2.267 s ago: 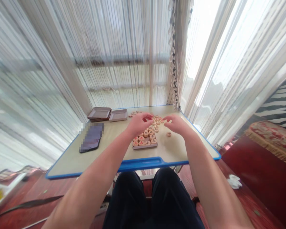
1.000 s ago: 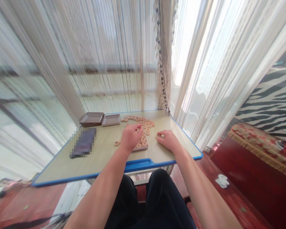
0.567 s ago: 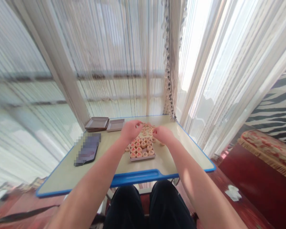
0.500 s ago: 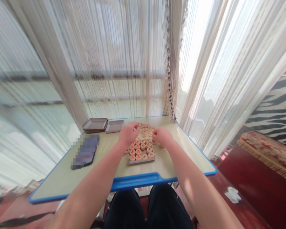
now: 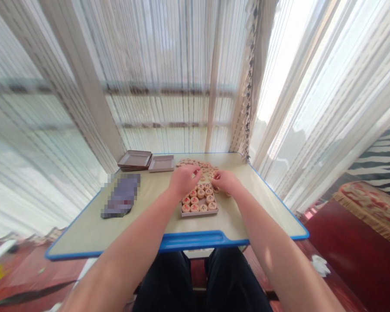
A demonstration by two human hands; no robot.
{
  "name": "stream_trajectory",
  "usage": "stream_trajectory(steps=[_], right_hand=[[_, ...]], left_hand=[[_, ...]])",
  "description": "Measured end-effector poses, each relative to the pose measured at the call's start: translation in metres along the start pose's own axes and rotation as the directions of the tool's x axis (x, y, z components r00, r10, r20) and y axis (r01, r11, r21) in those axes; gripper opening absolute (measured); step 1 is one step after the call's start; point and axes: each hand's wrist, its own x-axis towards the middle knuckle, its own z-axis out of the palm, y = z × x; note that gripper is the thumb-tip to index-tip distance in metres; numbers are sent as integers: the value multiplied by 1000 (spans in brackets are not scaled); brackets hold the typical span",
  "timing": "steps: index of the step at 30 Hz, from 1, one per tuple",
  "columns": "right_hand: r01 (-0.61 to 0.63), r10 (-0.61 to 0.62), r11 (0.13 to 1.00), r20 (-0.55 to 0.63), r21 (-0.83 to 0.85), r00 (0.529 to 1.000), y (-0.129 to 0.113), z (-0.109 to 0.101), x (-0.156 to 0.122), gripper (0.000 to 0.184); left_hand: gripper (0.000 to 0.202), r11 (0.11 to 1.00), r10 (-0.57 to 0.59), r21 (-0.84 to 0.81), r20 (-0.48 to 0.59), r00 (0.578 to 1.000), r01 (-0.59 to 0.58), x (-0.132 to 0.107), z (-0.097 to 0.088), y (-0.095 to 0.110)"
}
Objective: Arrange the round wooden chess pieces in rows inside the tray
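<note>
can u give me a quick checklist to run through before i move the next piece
1. Piece box flat on the table: ok.
2. Gap among the boxed pieces: ok, one shows.
3. Whole box visible: not ok, the left hand hides its far left part.
4. Left fingers' hold: cannot tell.
5. Right hand's hold: cannot tell, too small.
6. Empty tray apart from the box: ok.

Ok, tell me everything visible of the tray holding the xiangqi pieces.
The shallow, pinkish-grey tray has low walls; its material is unclear. It lies flat on the table, toward the near edge. Round xiangqi pieces lie in rows inside, red characters left, black right, with one gap in the second row from the front. The left hand hides its far-left part; whether they touch can't be told.
</note>
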Motion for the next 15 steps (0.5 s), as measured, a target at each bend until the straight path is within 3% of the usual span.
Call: stream_trajectory(steps=[3,7,10,15], right_hand=[[77,-46,949,-106,307,993,0,-1,-4,18],[148,-98,637,-111,757,989,-5,-4,-13,25],[127,-126,465,-77,876,989,-10,-4,-19,24],[91,-174,364,-28,927,984,-13,-5,-23,22]], left_hand=[[24,998,20,-56,20,1000,-19,-2,0,3],[30,988,31,-153,51,998,-23,-3,0,6],[33,982,41,-189,84,996,-24,-4,1,5],[30,979,31,-204,61,998,-18,-5,2,7]])
